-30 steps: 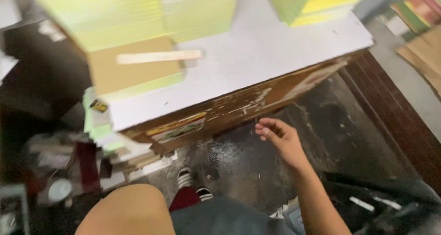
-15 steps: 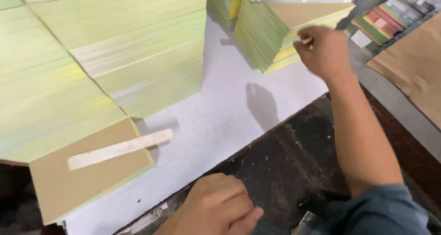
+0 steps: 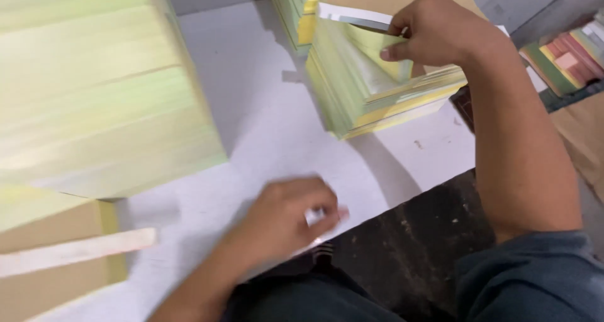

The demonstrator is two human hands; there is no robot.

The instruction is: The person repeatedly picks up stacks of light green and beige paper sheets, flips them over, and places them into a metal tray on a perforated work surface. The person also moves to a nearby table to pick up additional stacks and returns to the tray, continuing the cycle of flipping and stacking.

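Head view: right hand (image 3: 434,36) on paper stack (image 3: 377,95); left hand (image 3: 286,218) on white tabletop (image 3: 264,114)

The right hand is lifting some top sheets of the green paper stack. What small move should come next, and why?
Probably slide the right hand a little deeper under the lifted sheets and raise them off the green paper stack. The sheets are only pinched at one edge and bend open. The left hand rests on the white table, apart from the stack, so it could steady it.

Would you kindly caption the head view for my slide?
Right hand lifts sheets of a yellow-green paper stack; left hand rests on the white tabletop.
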